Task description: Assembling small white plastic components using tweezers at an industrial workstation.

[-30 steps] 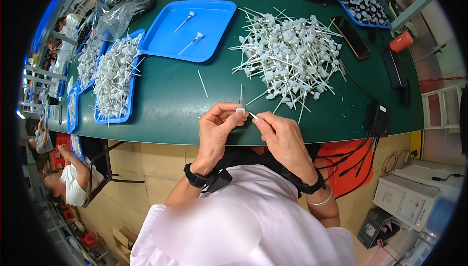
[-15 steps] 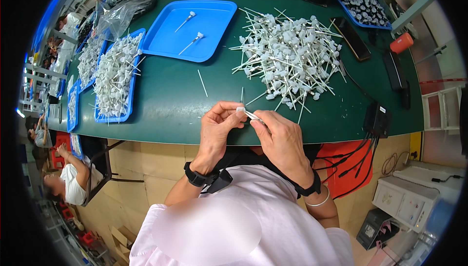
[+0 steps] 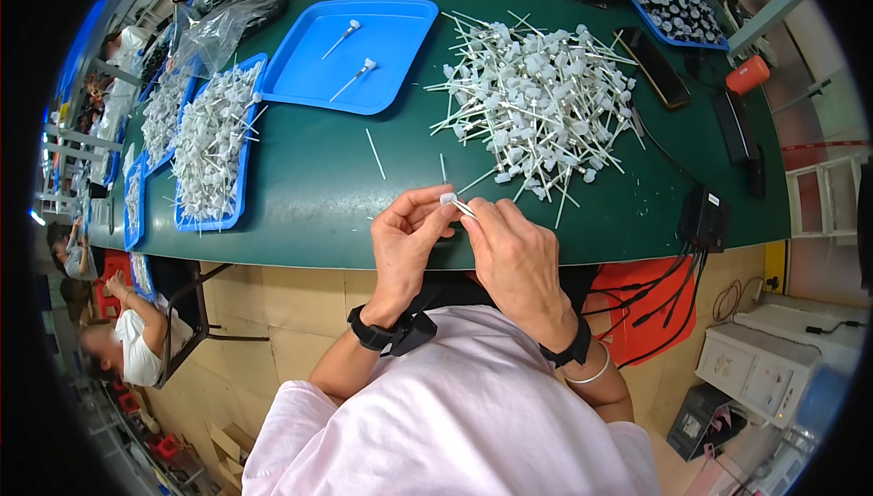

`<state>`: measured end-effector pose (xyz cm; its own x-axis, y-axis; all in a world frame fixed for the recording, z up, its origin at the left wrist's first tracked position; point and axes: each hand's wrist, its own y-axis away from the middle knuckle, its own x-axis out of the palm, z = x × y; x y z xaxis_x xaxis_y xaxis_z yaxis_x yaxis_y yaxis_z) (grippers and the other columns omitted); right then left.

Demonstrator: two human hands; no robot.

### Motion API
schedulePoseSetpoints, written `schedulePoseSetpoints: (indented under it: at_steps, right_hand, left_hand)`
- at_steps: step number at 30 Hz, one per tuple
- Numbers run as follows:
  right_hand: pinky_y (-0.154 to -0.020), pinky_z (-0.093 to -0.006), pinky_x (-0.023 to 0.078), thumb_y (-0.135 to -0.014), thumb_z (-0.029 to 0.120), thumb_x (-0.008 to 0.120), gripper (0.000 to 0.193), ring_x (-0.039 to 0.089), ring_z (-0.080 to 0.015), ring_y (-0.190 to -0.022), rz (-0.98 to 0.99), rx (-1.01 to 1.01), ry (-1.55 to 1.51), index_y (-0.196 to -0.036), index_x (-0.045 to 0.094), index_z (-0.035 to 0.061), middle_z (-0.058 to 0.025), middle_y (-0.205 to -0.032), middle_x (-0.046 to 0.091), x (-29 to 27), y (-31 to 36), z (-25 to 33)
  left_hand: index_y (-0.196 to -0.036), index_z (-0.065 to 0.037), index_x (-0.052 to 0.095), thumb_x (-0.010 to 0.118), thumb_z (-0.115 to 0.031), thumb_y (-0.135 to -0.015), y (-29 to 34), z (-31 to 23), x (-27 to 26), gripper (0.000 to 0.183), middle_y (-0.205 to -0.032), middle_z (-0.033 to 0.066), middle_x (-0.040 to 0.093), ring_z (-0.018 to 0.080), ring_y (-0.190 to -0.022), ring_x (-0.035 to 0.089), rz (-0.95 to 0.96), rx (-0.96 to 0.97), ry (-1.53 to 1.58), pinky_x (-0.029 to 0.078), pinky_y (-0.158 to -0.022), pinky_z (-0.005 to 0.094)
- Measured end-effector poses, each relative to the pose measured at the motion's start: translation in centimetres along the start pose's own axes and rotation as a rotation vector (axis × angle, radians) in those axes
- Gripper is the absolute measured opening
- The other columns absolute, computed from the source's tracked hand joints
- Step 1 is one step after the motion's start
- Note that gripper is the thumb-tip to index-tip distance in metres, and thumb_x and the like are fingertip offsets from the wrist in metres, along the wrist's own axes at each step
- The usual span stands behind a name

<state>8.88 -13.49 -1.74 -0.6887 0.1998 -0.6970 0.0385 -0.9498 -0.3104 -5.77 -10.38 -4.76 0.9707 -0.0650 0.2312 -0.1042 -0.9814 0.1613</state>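
My left hand [image 3: 403, 228] pinches a small white plastic head [image 3: 447, 198] between thumb and forefinger. Beside it, my right hand [image 3: 516, 255] is closed on thin white tubes [image 3: 465, 209], whose ends point at the head. Whether they are joined to it I cannot tell. Just beyond my hands lies a big pile of white plastic heads with thin tubes [image 3: 546, 100]. Two loose thin tubes lie to its left, one a white tube [image 3: 376, 153] apart on the table. A shallow blue tray [image 3: 314, 69] farther left holds two headed tubes, set apart.
Blue trays filled with white parts [image 3: 216, 146] stand along the left. A phone [image 3: 655, 69], a black cable box [image 3: 705, 220] and a red-orange cylinder [image 3: 747, 75] are at the right. Black-and-clear parts fill a blue tray [image 3: 677, 10] at the far right. A seated person [image 3: 145, 341] is at left.
The right hand's fingers have drawn in slightly and tilted around the tubes near the white head. Otherwise the hands hold nearly the same place; the view has shifted a little.
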Motion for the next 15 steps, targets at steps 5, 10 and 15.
schedulePoseSetpoints:
  at_steps: [5, 10, 15]
  right_hand:
    - [-0.049, -0.0392, 0.048, -0.093, 0.015, 0.059, 0.012, 0.062, -0.0308, -0.058, 0.021, 0.002, 0.048, -0.098, 0.058, 0.0037, -0.0119, -0.077, 0.056, 0.11, -0.1, -0.05]
    - [-0.049, -0.04, 0.048, -0.093, 0.015, 0.058, 0.012, 0.062, -0.0316, -0.059, 0.027, 0.015, 0.054, -0.097, 0.057, 0.0035, -0.0123, -0.077, 0.056, 0.26, -0.15, -0.06]
    - [-0.05, -0.041, 0.049, -0.094, 0.017, 0.058, 0.014, 0.062, -0.0332, -0.059, 0.052, 0.037, 0.035, -0.095, 0.057, 0.0028, -0.0138, -0.078, 0.059, 0.38, -0.28, -0.12]
  left_hand:
    - [-0.112, 0.003, 0.064, 0.067, -0.002, -0.088, 0.28, 0.07, 0.31, 0.025, -0.099, 0.0093, 0.07, 0.0124, -0.088, 0.067, -0.013, 0.03, 0.007, 0.053, -0.07, 0.0224]
    - [-0.112, 0.003, 0.064, 0.068, -0.001, -0.088, 0.37, 0.29, 0.43, 0.024, -0.098, 0.0085, 0.07, 0.0106, -0.086, 0.066, -0.04, 0.053, -0.003, 0.053, -0.069, 0.0222]
    - [-0.111, 0.003, 0.064, 0.067, 0.0, -0.089, 0.48, 0.59, 0.29, 0.023, -0.098, 0.0077, 0.07, 0.0123, -0.092, 0.067, -0.038, 0.106, -0.049, 0.052, -0.074, 0.0215]
